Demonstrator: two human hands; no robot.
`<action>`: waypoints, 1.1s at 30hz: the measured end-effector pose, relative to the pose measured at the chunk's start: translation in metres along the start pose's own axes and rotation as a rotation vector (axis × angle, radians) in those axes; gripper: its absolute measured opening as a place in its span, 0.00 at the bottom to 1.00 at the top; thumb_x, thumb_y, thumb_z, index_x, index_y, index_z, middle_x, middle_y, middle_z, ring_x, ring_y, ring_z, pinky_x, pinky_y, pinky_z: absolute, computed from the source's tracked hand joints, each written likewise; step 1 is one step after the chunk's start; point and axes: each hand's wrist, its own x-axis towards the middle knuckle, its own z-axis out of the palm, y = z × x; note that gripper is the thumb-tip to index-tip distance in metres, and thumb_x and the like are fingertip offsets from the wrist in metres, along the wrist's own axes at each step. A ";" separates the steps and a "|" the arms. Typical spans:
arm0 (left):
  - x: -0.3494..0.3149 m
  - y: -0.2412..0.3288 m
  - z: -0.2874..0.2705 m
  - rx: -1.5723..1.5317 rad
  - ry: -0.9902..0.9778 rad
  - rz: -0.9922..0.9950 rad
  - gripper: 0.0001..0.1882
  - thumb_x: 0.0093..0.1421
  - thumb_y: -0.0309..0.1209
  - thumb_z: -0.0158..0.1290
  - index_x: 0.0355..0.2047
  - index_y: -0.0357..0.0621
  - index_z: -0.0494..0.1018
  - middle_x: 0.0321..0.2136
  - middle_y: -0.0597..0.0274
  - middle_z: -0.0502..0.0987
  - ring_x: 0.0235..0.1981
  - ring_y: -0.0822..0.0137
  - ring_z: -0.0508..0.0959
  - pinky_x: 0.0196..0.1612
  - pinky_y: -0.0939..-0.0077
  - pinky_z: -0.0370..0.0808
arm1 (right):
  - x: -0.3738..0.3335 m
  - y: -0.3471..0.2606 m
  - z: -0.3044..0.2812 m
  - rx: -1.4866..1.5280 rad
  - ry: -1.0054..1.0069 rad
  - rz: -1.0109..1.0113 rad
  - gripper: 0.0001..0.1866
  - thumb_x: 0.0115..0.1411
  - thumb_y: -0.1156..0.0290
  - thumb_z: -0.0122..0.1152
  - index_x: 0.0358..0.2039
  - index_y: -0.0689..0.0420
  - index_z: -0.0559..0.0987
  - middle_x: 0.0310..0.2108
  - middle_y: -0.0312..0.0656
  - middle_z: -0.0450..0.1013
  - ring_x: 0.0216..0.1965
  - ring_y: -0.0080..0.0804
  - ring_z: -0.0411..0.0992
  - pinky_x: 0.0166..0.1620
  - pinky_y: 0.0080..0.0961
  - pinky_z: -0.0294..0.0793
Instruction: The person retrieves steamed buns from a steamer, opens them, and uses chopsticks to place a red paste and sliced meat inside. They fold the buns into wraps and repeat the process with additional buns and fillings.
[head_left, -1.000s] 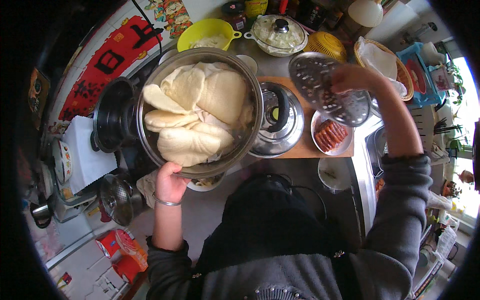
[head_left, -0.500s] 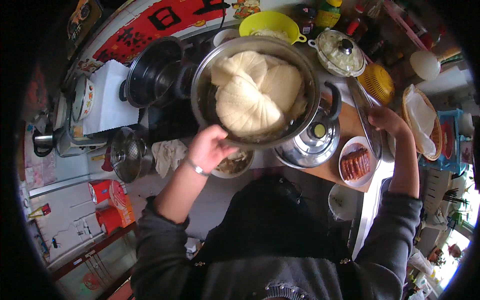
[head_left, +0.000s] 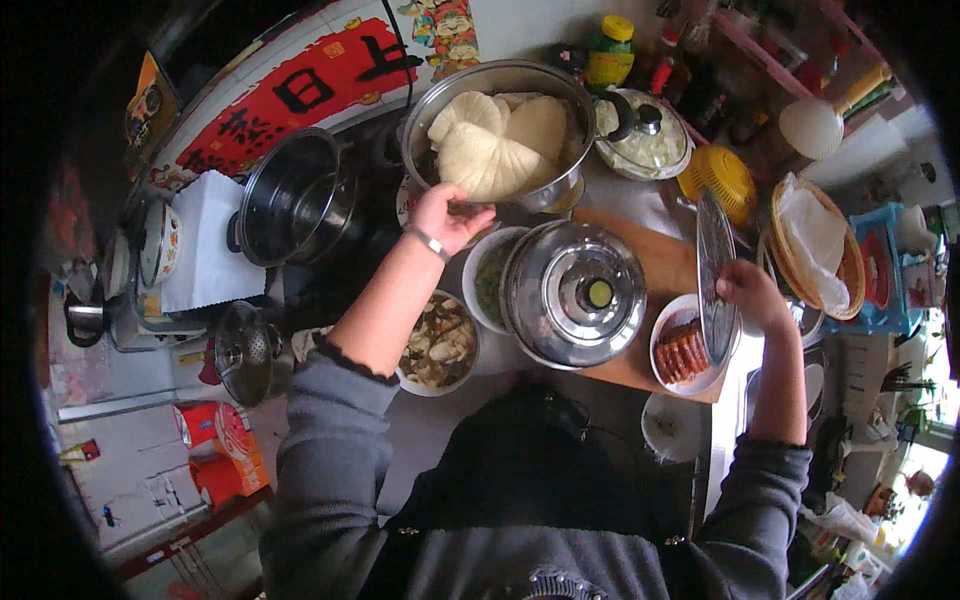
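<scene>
The left hand (head_left: 448, 218) is at the near side of a wide, round stainless-steel pot (head_left: 556, 186) with pale folded buns (head_left: 495, 160) inside, fingers partly spread below its rim, probably to steady it; I cannot tell whether they grip. The right hand's (head_left: 752, 295) fingers pinch a thin round metal disc (head_left: 712, 285) by its edge, nearly upright, perhaps to clear the white plate (head_left: 667, 313) of browned sliced meat (head_left: 682, 352) and the domed shiny steel lid (head_left: 560, 300) nearby.
</scene>
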 end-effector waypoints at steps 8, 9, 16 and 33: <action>0.065 0.004 0.009 -0.039 0.072 0.097 0.19 0.50 0.21 0.49 0.42 0.28 0.62 0.44 0.36 0.63 0.49 0.34 0.63 0.53 0.47 0.68 | -0.032 0.025 -0.002 0.135 0.035 -0.047 0.17 0.47 0.61 0.68 0.28 0.60 0.73 0.26 0.34 0.67 0.32 0.24 0.64 0.39 0.23 0.65; 0.068 0.002 0.009 -0.024 0.096 0.114 0.19 0.50 0.22 0.49 0.42 0.28 0.62 0.44 0.36 0.63 0.49 0.35 0.63 0.53 0.47 0.69 | -0.033 0.026 -0.002 0.150 0.023 -0.056 0.17 0.48 0.61 0.68 0.28 0.60 0.73 0.26 0.34 0.67 0.32 0.24 0.64 0.39 0.23 0.65; 0.054 0.000 0.010 0.084 0.088 0.148 0.22 0.51 0.26 0.54 0.46 0.34 0.63 0.44 0.41 0.67 0.47 0.46 0.68 0.53 0.49 0.67 | -0.012 0.022 0.004 0.185 -0.027 -0.097 0.15 0.49 0.63 0.67 0.28 0.60 0.73 0.27 0.34 0.67 0.32 0.23 0.64 0.39 0.23 0.65; 0.058 0.044 0.013 0.261 0.157 0.337 0.16 0.49 0.16 0.45 0.40 0.23 0.65 0.38 0.42 0.73 0.37 0.44 0.77 0.37 0.61 0.81 | 0.044 0.004 0.021 0.258 -0.156 -0.075 0.13 0.53 0.66 0.65 0.29 0.58 0.70 0.27 0.30 0.68 0.31 0.18 0.64 0.36 0.18 0.65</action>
